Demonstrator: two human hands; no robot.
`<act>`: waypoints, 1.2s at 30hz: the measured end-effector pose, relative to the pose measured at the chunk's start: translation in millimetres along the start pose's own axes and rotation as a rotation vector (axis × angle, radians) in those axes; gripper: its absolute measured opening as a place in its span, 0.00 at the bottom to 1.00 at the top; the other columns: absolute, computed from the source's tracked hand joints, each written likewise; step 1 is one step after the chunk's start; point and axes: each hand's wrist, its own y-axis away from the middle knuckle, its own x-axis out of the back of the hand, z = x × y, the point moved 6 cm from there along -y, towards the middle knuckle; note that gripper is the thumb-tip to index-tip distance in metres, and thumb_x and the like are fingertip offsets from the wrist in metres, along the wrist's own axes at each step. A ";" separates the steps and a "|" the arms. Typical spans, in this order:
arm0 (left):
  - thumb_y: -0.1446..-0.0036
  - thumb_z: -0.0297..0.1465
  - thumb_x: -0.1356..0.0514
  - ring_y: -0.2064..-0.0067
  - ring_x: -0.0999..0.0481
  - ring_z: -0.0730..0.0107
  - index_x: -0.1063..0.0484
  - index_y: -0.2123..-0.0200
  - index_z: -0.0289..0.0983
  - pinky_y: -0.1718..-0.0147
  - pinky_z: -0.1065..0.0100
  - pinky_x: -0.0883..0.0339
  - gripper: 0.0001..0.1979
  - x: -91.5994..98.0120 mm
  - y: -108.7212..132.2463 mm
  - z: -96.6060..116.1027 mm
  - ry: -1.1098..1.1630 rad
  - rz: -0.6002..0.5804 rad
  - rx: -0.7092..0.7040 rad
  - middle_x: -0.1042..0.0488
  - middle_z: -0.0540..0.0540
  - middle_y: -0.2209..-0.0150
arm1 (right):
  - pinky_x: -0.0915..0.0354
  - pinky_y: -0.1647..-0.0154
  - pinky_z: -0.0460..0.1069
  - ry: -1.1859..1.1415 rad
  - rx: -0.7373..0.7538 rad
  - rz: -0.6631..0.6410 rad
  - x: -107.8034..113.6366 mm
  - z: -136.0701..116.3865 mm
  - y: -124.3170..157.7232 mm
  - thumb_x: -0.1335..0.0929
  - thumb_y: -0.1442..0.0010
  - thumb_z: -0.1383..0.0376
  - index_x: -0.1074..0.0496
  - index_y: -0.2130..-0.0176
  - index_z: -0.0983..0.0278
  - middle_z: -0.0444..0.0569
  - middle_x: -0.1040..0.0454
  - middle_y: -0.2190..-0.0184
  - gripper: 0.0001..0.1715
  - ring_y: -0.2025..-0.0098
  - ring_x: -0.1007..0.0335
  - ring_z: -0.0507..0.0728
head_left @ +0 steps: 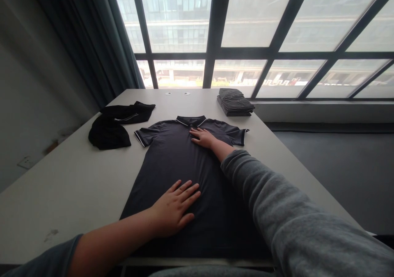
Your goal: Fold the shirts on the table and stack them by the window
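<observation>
A dark grey polo shirt (pixel 172 158) lies spread out, front up, on the white table, its black collar at the far end and its white-trimmed short sleeves out to both sides. My left hand (pixel 175 207) rests flat on the lower body of the shirt, fingers stretched and slightly apart. Farther up, my right hand (pixel 202 138) lies on the chest just below the collar, its fingers spread. Neither hand grips the cloth. My right forearm covers part of the shirt's right side.
A crumpled black garment (pixel 112 129) lies on the left of the white table (pixel 76 186). A folded stack of striped and dark clothes (pixel 235 102) sits at the far right edge. Behind are large windows (pixel 243 22) and a dark curtain (pixel 101 35).
</observation>
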 end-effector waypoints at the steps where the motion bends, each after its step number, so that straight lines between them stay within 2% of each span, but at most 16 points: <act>1: 0.25 0.47 0.49 0.20 0.58 0.53 0.56 0.21 0.49 0.24 0.42 0.63 0.36 -1.3 5.6 3.3 0.015 -0.014 -0.015 0.56 0.45 0.21 | 0.55 0.23 0.69 0.003 -0.001 -0.003 0.3 -0.5 0.4 0.36 0.28 0.46 0.42 0.24 0.53 0.45 0.50 0.22 0.39 0.21 0.58 0.72; 5: 0.26 0.48 0.48 0.20 0.57 0.52 0.57 0.21 0.49 0.24 0.41 0.63 0.37 -4.3 29.6 19.9 0.088 -0.080 -0.061 0.56 0.47 0.21 | 0.57 0.22 0.69 0.013 0.006 -0.025 0.9 -4.0 3.0 0.32 0.34 0.37 0.44 0.23 0.54 0.47 0.51 0.22 0.51 0.21 0.59 0.74; 8: 0.27 0.48 0.46 0.21 0.54 0.52 0.54 0.21 0.49 0.24 0.42 0.62 0.37 -1.3 50.6 33.7 0.156 -0.152 -0.098 0.53 0.47 0.22 | 0.59 0.22 0.69 0.022 0.008 -0.043 0.3 -5.6 4.8 0.31 0.38 0.34 0.47 0.22 0.55 0.47 0.53 0.21 0.58 0.20 0.62 0.74; 11: 0.26 0.43 0.46 0.24 0.43 0.56 0.44 0.24 0.52 0.24 0.49 0.56 0.30 13.2 66.4 37.9 0.247 -0.175 -0.125 0.41 0.50 0.25 | 0.60 0.21 0.69 0.019 0.017 -0.038 -1.2 -5.1 5.0 0.31 0.39 0.33 0.48 0.22 0.55 0.48 0.54 0.21 0.59 0.20 0.63 0.75; 14: 0.26 0.39 0.46 0.34 0.26 0.61 0.30 0.32 0.52 0.30 0.57 0.40 0.22 33.9 64.0 21.7 0.311 -0.108 -0.089 0.24 0.50 0.35 | 0.61 0.21 0.68 0.015 0.038 -0.014 -3.7 -3.5 3.8 0.32 0.38 0.33 0.47 0.22 0.55 0.48 0.53 0.21 0.59 0.20 0.62 0.75; 17: 0.25 0.39 0.49 0.40 0.22 0.60 0.25 0.38 0.46 0.36 0.58 0.33 0.20 49.1 39.7 -6.0 0.239 0.002 -0.072 0.20 0.46 0.41 | 0.61 0.21 0.68 -0.007 0.026 0.000 -6.6 0.4 1.8 0.39 0.29 0.36 0.45 0.23 0.53 0.45 0.52 0.21 0.47 0.20 0.62 0.72; 19: 0.24 0.39 0.50 0.38 0.24 0.59 0.24 0.39 0.44 0.35 0.57 0.35 0.20 53.7 12.7 -21.3 0.148 0.049 -0.117 0.21 0.45 0.39 | 0.60 0.21 0.68 -0.060 0.003 0.004 -7.4 4.2 0.6 0.46 0.24 0.41 0.44 0.23 0.52 0.43 0.51 0.22 0.40 0.20 0.61 0.69; 22: 0.25 0.42 0.49 0.33 0.28 0.56 0.25 0.38 0.43 0.31 0.56 0.39 0.22 57.9 -41.9 -42.0 -0.018 0.103 -0.136 0.26 0.43 0.34 | 0.60 0.20 0.66 -0.186 -0.008 0.040 -4.4 9.4 0.3 0.51 0.22 0.45 0.45 0.23 0.54 0.43 0.48 0.22 0.39 0.20 0.60 0.65; 26: 0.25 0.43 0.52 0.24 0.43 0.54 0.36 0.28 0.33 0.26 0.56 0.52 0.30 66.8 -124.8 -77.3 -0.141 0.177 0.063 0.40 0.37 0.25 | 0.58 0.20 0.60 -0.339 0.009 0.181 7.3 15.7 4.2 0.52 0.21 0.47 0.46 0.23 0.57 0.46 0.47 0.23 0.38 0.20 0.58 0.60; 29: 0.25 0.44 0.55 0.21 0.51 0.53 0.45 0.24 0.29 0.24 0.55 0.56 0.35 67.8 -168.8 -106.8 -0.124 0.192 0.257 0.49 0.36 0.22 | 0.56 0.20 0.59 -0.363 -0.016 0.216 9.3 20.3 6.5 0.52 0.21 0.50 0.46 0.22 0.60 0.48 0.48 0.22 0.38 0.20 0.57 0.60; 32: 0.25 0.46 0.56 0.21 0.55 0.51 0.48 0.23 0.30 0.24 0.52 0.58 0.36 57.4 -185.0 -126.1 -0.096 0.159 0.344 0.53 0.36 0.22 | 0.56 0.20 0.58 -0.384 -0.013 0.205 6.6 20.4 5.5 0.51 0.21 0.49 0.43 0.23 0.60 0.47 0.45 0.23 0.38 0.20 0.57 0.59; 36: 0.25 0.48 0.56 0.20 0.57 0.53 0.51 0.22 0.36 0.24 0.51 0.62 0.37 40.4 -172.1 -128.3 -0.115 0.148 0.284 0.55 0.40 0.21 | 0.54 0.21 0.58 -0.448 0.007 0.214 5.5 18.4 3.8 0.49 0.22 0.46 0.38 0.26 0.57 0.44 0.45 0.24 0.38 0.22 0.51 0.58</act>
